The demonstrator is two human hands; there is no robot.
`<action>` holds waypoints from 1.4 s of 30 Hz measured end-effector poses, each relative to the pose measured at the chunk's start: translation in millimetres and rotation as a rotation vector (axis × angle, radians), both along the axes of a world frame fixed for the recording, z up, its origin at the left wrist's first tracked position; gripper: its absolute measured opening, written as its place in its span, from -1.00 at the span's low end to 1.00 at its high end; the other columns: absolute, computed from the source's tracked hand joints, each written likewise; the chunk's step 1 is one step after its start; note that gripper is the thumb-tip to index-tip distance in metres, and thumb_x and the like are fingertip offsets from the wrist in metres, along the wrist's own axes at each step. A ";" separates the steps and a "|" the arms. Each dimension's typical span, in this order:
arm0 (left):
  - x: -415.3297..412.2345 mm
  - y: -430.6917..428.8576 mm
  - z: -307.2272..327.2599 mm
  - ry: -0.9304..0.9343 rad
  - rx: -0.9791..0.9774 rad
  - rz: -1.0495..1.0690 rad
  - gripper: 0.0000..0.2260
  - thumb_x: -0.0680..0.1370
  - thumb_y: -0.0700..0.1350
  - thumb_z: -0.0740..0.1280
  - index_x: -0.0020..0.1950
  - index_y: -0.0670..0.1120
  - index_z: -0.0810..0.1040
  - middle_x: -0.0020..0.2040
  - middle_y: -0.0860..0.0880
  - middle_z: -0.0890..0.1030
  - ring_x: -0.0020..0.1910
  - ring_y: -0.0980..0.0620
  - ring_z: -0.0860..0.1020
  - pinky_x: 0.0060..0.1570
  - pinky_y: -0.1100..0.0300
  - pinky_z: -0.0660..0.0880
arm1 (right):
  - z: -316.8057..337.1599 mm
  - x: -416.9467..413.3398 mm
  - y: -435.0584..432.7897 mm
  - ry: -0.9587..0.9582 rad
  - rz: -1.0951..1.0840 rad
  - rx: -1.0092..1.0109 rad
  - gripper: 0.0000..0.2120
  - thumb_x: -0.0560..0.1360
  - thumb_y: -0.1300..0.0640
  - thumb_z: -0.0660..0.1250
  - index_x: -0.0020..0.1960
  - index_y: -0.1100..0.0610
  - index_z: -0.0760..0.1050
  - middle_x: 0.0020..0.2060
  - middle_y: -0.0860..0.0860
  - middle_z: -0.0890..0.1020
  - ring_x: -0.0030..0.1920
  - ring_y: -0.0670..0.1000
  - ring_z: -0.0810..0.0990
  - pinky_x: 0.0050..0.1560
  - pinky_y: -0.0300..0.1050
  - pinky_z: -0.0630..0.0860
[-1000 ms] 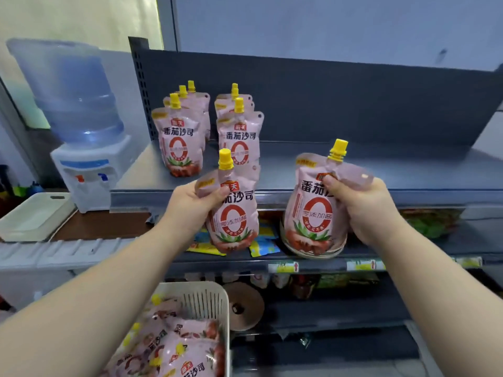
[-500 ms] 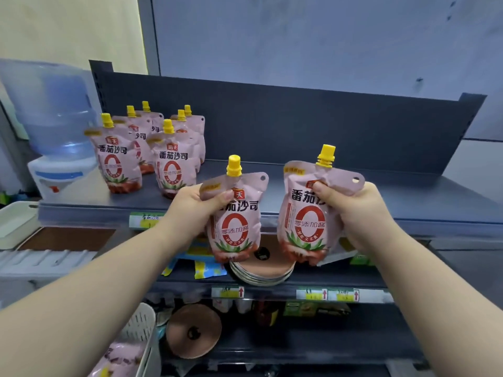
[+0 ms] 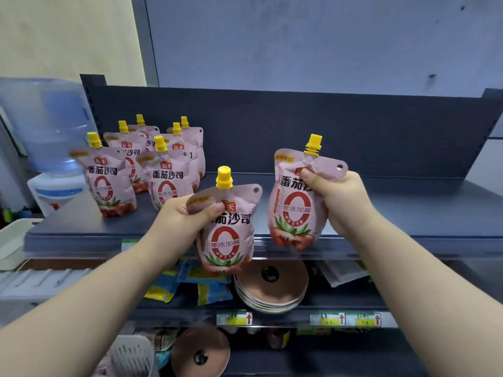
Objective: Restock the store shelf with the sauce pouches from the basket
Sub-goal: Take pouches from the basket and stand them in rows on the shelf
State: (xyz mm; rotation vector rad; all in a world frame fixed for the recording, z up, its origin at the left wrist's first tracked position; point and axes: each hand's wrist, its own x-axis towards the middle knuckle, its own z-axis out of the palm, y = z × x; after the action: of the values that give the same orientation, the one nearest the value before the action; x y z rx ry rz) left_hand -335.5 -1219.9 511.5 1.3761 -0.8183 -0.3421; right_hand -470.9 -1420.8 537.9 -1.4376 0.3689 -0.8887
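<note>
A dark grey store shelf (image 3: 381,213) with a tall back panel fills my view, in front of a pale blue-grey wall. Toward its left end, six pink sauce pouches (image 3: 114,180) with yellow caps stand upright in two short rows running back to the panel. The left hand (image 3: 177,221) pinches another pouch, the left pouch (image 3: 228,240), by its top corner, thumb across the front; it hangs upright just in front of the shelf's front edge, its bottom below that edge. The right hand (image 3: 343,197) grips the right pouch (image 3: 294,213) near its top, thumb on the front and fingers curled behind, with its base at the front edge near the shelf's middle; I cannot tell whether it touches the shelf. The two held pouches are near each other but apart. A white slotted basket (image 3: 130,355) shows at the bottom left. A water dispenser (image 3: 51,148) stands beyond the shelf's left end.
</note>
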 end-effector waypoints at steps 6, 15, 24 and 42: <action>27.4 -6.7 12.8 0.035 -0.028 -0.033 -0.89 0.47 -0.21 0.31 -0.07 -0.15 0.63 -0.18 -0.05 0.71 -0.15 0.00 0.68 -0.22 0.24 0.59 | 2.9 47.9 -10.5 0.024 -0.008 -0.022 -0.94 0.45 0.20 0.41 -0.10 0.17 0.63 -0.18 0.12 0.71 -0.15 0.18 0.69 -0.06 0.15 0.62; 37.8 -20.4 19.5 0.006 -0.038 -0.020 -0.85 0.39 -0.13 0.35 -0.11 -0.13 0.63 -0.19 -0.07 0.71 -0.18 0.01 0.68 -0.24 0.24 0.59 | 0.1 118.6 -34.1 0.062 0.014 0.001 -0.96 0.45 0.18 0.41 -0.16 0.13 0.62 -0.24 0.08 0.71 -0.19 0.15 0.69 -0.07 0.15 0.62; 46.8 -43.5 19.7 0.010 -0.010 0.119 -0.90 0.42 -0.14 0.36 -0.12 -0.04 0.65 -0.16 -0.02 0.72 -0.12 0.03 0.68 -0.12 0.17 0.59 | 10.7 188.7 -74.7 0.140 0.085 -0.069 -0.96 0.43 0.17 0.44 -0.17 0.13 0.60 -0.30 0.02 0.69 -0.29 0.02 0.68 -0.19 -0.05 0.61; 57.0 -93.3 13.3 -0.198 0.161 0.266 -0.81 0.47 -0.22 0.38 -0.15 0.09 0.62 -0.25 0.23 0.67 -0.21 0.32 0.60 -0.24 0.49 0.45 | -14.6 294.2 -120.0 0.328 0.202 -0.052 -0.77 0.43 0.04 0.43 -0.01 0.16 0.57 -0.19 0.08 0.68 -0.09 0.14 0.67 0.06 0.12 0.58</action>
State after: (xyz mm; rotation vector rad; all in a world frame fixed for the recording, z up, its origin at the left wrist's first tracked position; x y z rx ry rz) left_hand -278.6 -1313.2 524.9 1.6671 -0.7694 -0.0656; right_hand -176.7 -1540.8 523.3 -1.6410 0.4378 -0.5018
